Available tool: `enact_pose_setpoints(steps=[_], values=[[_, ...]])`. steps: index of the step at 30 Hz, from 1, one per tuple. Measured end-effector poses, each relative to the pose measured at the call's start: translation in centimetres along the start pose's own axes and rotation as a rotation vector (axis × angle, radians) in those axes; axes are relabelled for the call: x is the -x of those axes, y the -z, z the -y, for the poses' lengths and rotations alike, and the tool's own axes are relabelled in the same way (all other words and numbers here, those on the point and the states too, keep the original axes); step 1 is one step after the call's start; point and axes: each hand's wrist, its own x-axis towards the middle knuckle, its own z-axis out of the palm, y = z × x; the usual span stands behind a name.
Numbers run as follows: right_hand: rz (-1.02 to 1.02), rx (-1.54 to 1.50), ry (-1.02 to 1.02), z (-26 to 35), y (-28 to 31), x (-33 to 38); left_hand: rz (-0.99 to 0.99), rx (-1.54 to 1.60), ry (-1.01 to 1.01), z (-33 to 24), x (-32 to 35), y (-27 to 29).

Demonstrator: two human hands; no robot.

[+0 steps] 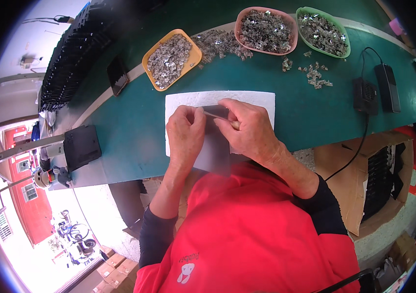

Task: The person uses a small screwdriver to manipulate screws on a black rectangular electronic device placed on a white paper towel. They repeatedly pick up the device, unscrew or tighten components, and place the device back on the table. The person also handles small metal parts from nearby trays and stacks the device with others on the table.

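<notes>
My left hand (184,136) and my right hand (247,129) meet over a white foam pad (262,100) on the green table. Both grip a long dark grey strip (215,146) that runs from my fingertips down toward my red shirt. My right fingers pinch its top end (216,112), and my left thumb and fingers close on it from the left. Whether a small metal part sits between my fingertips cannot be told.
An orange tray (194,57), a pink bowl (293,29) and a green bowl (346,41) hold small metal parts, with loose piles (220,44) between them. A phone (117,74), stacked black trays (68,58), a black box (82,145), a small fan (365,95) and an adapter (388,87) lie around.
</notes>
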Motion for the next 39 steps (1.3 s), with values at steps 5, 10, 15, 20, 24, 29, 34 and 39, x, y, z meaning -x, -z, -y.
enact_pose_setpoints(steps=[5, 10, 15, 20, 24, 29, 34, 39], values=[[-0.016, -0.008, 0.022, -0.3, 0.2, 0.1, -0.009, -0.017, -0.104, 0.3, 0.0, 0.3], [-0.017, -0.055, 0.05, -0.7, 0.2, 0.3, -0.309, -0.456, -0.613, 1.1, 0.3, 0.1], [0.024, -0.082, 0.008, -2.4, 0.0, 0.5, 0.046, -0.139, -0.576, 3.3, -1.6, 0.7], [0.054, -0.006, 0.016, -3.1, 0.4, 0.0, 0.138, 0.051, -0.424, 3.1, -2.0, 0.2], [0.198, 0.312, 0.079, -2.5, 1.6, -0.9, 0.034, -0.095, -0.511, 3.3, -1.6, -0.3], [0.292, 0.603, 0.164, -0.8, 3.0, -1.5, -0.001, -0.06, -0.529, 4.0, -1.4, -0.5], [0.405, 0.734, 0.235, -0.3, 2.8, -2.3, -0.014, -0.04, -0.527, 4.1, -1.3, -0.7], [0.453, 0.844, 0.278, 0.1, 2.2, -2.5, -0.012, 0.001, -0.505, 4.1, -1.5, -0.8]])
